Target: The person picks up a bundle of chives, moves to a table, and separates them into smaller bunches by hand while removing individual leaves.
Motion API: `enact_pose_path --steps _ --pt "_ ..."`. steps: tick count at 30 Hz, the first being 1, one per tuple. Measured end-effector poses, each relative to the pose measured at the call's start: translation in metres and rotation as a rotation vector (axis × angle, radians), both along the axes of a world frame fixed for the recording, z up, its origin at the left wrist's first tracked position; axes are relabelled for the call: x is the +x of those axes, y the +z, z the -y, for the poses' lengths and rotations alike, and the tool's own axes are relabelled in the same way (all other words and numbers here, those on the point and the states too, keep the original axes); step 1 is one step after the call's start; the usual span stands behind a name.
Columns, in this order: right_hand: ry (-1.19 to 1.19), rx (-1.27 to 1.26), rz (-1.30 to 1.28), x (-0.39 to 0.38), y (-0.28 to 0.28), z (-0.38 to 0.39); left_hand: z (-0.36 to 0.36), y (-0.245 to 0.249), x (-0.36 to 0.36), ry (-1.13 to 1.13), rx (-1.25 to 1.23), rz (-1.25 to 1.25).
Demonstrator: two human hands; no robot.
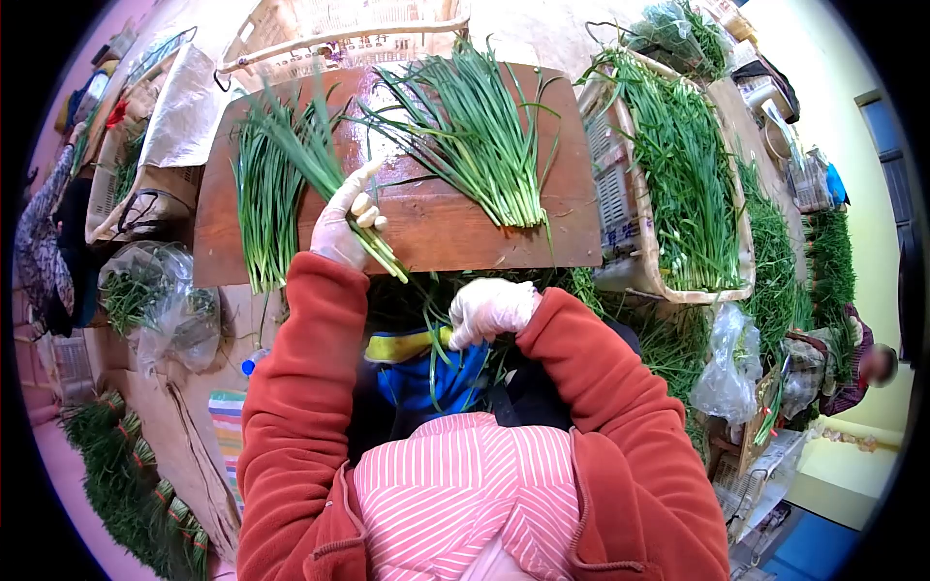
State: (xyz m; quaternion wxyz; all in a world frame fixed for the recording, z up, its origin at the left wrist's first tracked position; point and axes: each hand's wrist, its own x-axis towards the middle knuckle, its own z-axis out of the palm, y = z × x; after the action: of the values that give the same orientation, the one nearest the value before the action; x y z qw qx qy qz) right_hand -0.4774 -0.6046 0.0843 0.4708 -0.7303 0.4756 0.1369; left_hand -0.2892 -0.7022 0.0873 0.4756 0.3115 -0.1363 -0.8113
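Note:
My left hand (349, 221), in a white glove, is closed around a small bunch of green chives (327, 172) at the table's left front. Their pale stem ends point toward me, and their tops are slightly blurred. Lower down, in front of the table edge, my gloved right hand (492, 312) has its fingers pinched together. Thin green chive leaves (434, 363) hang from those fingertips. On the brown wooden table (407, 228), a chive pile (269, 194) lies left of my left hand. A larger, fanned chive pile (484, 136) lies to its right.
A crate of chives (683, 184) stands right of the table, with more greens (770, 261) beyond. Another crate (339, 34) is behind the table. Plastic bags (160, 300) and bundled greens (136, 474) lie left. One person (857, 368) is far right, another (53, 232) far left.

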Motion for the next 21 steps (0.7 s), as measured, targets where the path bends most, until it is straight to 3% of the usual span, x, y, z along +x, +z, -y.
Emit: enact_pose_path --steps 1,3,5,9,13,16,21 --pt "-0.006 -0.198 -0.033 0.001 0.004 0.002 -0.001 -0.001 0.0 -0.033 0.049 0.003" --pt "-0.428 -0.81 0.006 -0.011 -0.01 0.015 -0.002 -0.003 -0.001 -0.037 0.051 0.005" --pt "-0.61 -1.011 -0.255 -0.034 -0.022 0.032 -0.002 -0.005 -0.004 -0.074 0.057 0.04" --pt "-0.76 -0.741 -0.464 -0.05 -0.026 0.051 -0.008 -0.007 -0.013 -0.104 0.017 0.21" --pt "-0.772 -0.752 -0.345 -0.05 -0.018 0.042 -0.011 -0.003 -0.02 -0.129 0.066 0.291" --pt "-0.895 -0.611 0.136 -0.05 -0.002 0.029 -0.015 -0.007 -0.022 -0.175 0.07 0.303" --pt "-0.906 -0.425 0.38 -0.024 0.017 0.009 -0.023 -0.015 -0.027 -0.389 0.129 0.178"
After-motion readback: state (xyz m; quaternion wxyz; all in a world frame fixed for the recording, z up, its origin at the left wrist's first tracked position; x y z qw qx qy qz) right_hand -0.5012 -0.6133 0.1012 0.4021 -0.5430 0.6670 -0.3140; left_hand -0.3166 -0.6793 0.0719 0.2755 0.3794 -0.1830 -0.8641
